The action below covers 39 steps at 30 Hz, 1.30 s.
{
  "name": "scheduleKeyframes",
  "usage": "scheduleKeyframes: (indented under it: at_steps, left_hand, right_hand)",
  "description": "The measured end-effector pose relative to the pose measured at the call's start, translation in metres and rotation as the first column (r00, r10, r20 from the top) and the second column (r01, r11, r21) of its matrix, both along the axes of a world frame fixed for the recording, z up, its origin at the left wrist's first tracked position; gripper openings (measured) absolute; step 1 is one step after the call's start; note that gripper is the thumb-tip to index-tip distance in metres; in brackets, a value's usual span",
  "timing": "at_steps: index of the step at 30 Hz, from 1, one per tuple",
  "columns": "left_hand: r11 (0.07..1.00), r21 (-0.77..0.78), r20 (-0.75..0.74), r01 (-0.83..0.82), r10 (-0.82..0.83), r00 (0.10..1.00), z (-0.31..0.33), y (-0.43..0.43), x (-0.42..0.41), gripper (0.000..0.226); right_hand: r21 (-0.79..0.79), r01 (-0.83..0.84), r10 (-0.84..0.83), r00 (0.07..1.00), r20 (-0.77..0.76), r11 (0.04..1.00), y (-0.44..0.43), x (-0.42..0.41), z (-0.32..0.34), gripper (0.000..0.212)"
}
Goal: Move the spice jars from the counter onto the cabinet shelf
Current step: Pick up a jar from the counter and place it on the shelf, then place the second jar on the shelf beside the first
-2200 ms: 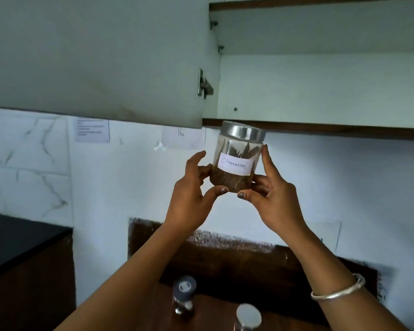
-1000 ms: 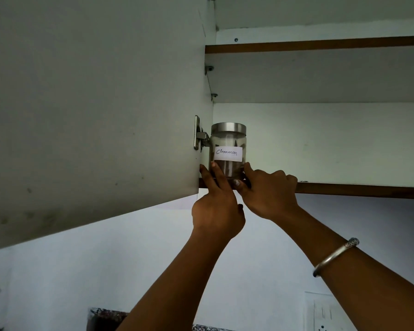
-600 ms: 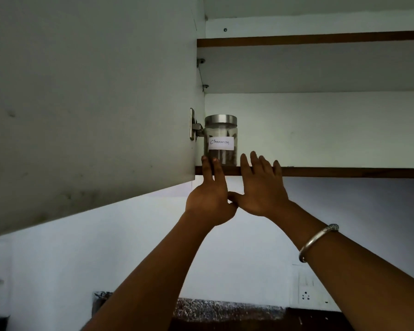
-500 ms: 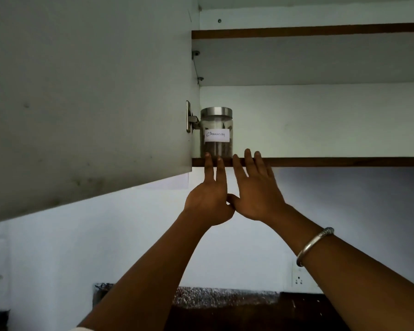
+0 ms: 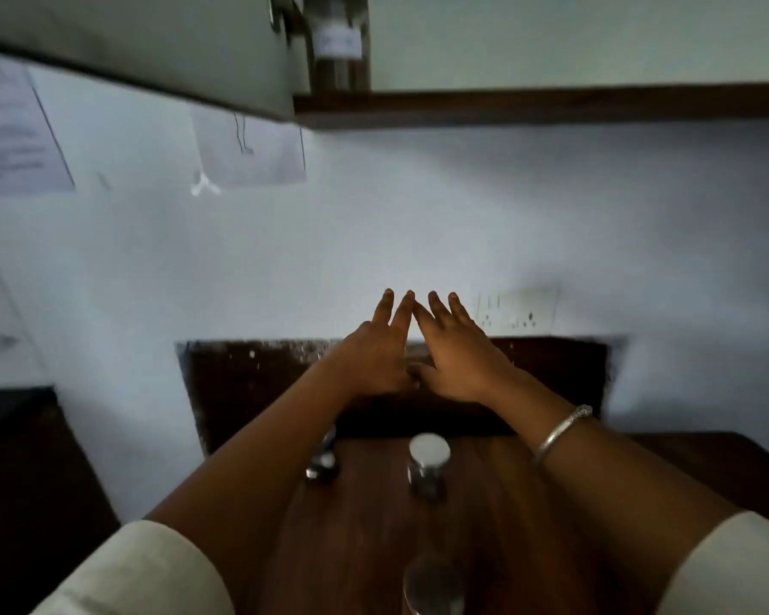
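Observation:
The labelled cinnamon jar (image 5: 339, 46) stands on the cabinet shelf (image 5: 542, 104) at its left end, beside the door hinge, blurred at the top of the view. My left hand (image 5: 376, 352) and my right hand (image 5: 456, 352) hang in the air side by side with straight fingers, holding nothing, well below the shelf. On the wooden counter (image 5: 365, 526) under my arms stand three jars: a dark one (image 5: 323, 463) half hidden by my left forearm, a silver-lidded one (image 5: 428, 466), and a blurred one (image 5: 433, 583) at the bottom edge.
The open cabinet door (image 5: 129, 42) juts out at upper left. Paper sheets (image 5: 16, 139) are stuck to the white wall. A wall socket (image 5: 518, 310) sits right of my fingers. A dark side counter (image 5: 14, 459) lies at left.
Both hands set the cinnamon jar on the shelf, let go and dropped away from it. The view has swung down, so the counter and its jars show again.

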<state>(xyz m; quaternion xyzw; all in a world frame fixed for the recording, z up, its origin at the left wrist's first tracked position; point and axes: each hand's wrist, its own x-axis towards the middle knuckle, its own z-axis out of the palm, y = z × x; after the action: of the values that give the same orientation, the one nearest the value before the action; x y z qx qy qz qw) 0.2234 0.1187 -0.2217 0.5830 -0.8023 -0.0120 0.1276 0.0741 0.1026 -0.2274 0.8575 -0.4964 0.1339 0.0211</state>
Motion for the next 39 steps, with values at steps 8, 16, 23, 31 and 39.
scheduleKeyframes:
  at_steps: [8, 16, 23, 31, 39]
  left_hand:
    - [0.95, 0.305, -0.052, -0.07, 0.09, 0.995, -0.12, 0.086, -0.082, 0.114]
    - [0.856, 0.502, -0.027, -0.122, 0.157, 0.987, -0.204, 0.157, -0.136, 0.121]
    - [0.735, 0.666, -0.132, -0.125, 0.281, 0.951, -0.24, 0.19, -0.169, 0.101]
    - [0.778, 0.628, -0.278, -0.04, 0.272, 0.921, -0.249, 0.192, -0.17, 0.084]
    - [0.893, 0.451, -0.715, -0.007, 0.366, 0.596, -0.224, 0.183, -0.149, 0.031]
  right_hand:
    - [0.263, -0.09, 0.117, 0.989, -0.088, 0.961, 0.078, -0.081, -0.114, 0.086]
    - [0.581, -0.123, 0.269, 0.947, -0.173, 0.805, 0.127, -0.135, -0.216, 0.083]
    - [0.735, -0.269, 0.049, 0.95, 0.307, 0.622, 0.161, -0.161, -0.25, 0.079]
    - [0.724, -0.214, -0.173, 0.891, 0.42, 0.655, 0.169, -0.171, -0.26, 0.063]
    - [0.687, -0.39, -0.333, 0.661, 0.673, 0.613, 0.161, -0.177, -0.215, 0.075]
